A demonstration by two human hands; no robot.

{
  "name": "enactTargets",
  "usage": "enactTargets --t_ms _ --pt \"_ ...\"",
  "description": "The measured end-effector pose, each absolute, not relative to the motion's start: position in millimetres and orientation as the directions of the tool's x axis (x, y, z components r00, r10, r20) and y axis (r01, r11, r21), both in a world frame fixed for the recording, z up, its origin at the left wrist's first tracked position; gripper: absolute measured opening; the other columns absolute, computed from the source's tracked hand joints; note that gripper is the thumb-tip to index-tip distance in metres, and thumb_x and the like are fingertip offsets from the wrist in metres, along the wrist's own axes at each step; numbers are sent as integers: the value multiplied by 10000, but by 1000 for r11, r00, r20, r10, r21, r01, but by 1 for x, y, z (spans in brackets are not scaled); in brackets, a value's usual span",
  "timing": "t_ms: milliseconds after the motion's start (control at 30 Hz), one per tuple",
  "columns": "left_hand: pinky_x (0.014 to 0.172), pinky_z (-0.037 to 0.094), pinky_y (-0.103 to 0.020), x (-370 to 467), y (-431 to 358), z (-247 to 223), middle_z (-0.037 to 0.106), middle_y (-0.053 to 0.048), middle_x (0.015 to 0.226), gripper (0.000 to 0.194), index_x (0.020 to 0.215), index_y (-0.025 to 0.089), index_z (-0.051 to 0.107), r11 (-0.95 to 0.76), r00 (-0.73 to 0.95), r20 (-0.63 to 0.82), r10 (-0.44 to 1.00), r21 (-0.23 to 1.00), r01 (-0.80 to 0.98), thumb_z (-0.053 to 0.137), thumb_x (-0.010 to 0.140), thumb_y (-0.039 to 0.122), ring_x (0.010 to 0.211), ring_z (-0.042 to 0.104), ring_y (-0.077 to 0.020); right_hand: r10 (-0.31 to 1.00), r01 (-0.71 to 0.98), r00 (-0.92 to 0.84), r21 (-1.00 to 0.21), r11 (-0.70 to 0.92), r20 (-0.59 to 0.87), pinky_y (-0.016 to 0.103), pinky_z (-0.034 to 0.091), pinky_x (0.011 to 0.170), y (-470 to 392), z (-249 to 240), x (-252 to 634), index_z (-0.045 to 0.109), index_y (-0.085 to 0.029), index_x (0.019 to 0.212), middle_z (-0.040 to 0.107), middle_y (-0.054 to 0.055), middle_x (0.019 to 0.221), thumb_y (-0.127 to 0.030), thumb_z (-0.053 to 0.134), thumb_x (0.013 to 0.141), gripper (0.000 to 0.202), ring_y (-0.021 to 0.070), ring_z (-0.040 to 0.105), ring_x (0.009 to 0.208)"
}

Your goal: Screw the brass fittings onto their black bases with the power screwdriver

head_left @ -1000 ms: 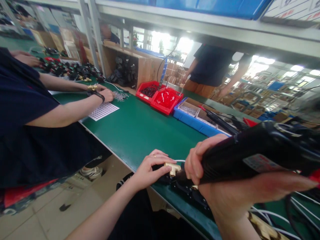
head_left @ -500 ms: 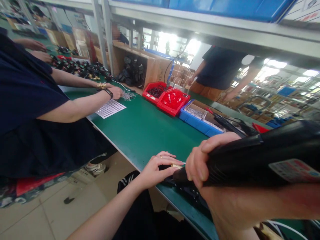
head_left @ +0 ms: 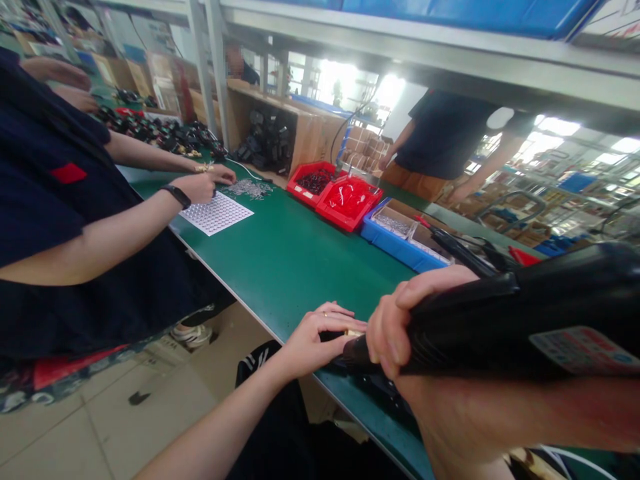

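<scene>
My right hand (head_left: pixel 393 327) is wrapped round a thick black electric screwdriver (head_left: pixel 480 327), which lies slantwise across the right side of the view with a label on its body. Its narrow front end reaches my left hand (head_left: pixel 315 337), at the near edge of the green table. The fingers of that hand, one with a ring, are closed on a small part with a cream-coloured bit (head_left: pixel 355 333) showing. Most of this part is hidden behind the fingers and the tool. Dark pieces (head_left: pixel 383 390) lie under the screwdriver, partly covered.
Beyond my hands stand a blue tray (head_left: pixel 395 247) with small metal parts and two red bins (head_left: pixel 345 207). At left a co-worker's hands (head_left: pixel 203 187) are over a dotted white sheet (head_left: pixel 215 217) and a small pile (head_left: pixel 250 189). A shelf beam (head_left: pixel 400 47) runs overhead.
The screwdriver and my right hand have shifted slightly left. My left hand stays nearly still. The co-worker's arms have drawn back to the left over the sheet.
</scene>
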State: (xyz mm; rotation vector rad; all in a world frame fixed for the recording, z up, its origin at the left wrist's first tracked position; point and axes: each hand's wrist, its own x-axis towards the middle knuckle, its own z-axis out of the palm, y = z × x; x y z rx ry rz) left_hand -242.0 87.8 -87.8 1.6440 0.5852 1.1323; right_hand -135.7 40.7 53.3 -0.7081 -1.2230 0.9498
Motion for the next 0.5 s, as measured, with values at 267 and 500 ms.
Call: enactTargets --t_ms 267,500 --pt "1034 397 -428 -240 90 -96 781 -41 993 148 863 243 802 -408 442 415 795 906 -118 663 870 293 1072 633 -251 889 -243 -15 -864 441 458 254 395 324 44 50 -134 671 -249 770 539 -60 443 -554 790 737 330 129 436 275" --pt "1105 358 -460 -240 90 -96 776 -55 1007 240 998 253 787 -420 446 405 798 905 -71 632 891 402 1090 635 -262 904 -253 -130 -896 366 406 268 396 321 45 53 -128 677 -241 780 538 -55 436 -548 789 748 328 147 446 272"
